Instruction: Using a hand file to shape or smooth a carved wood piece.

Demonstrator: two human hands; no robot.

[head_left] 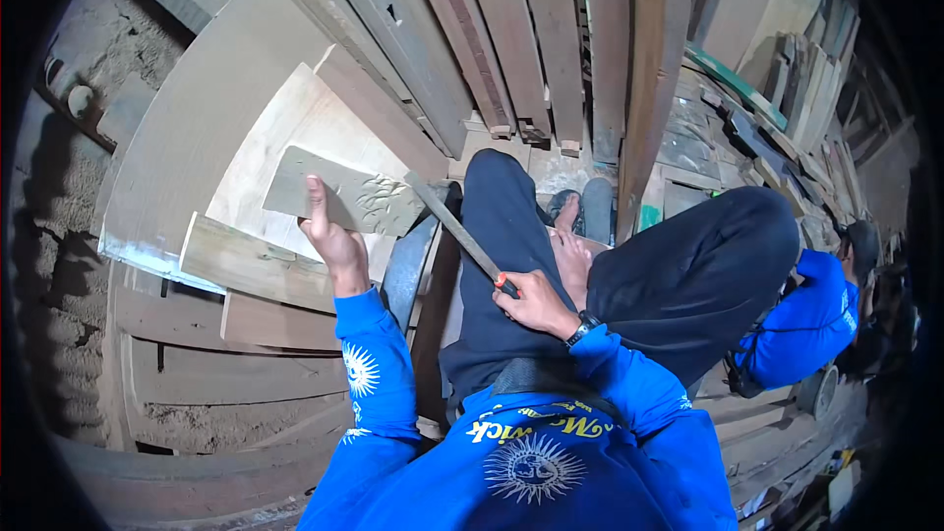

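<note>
Board [346, 189], one, carved, pinched in left grip [336, 244], one long flat tool [458, 229], clasped in right grip [539, 303]

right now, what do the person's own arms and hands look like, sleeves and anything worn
The left hand and right hand are bare, with no gloves. Both arms wear long, bright blue sleeves. The left sleeve carries a pale sun print with wavy rays. A dark, watch-like band circles the right wrist.
</note>
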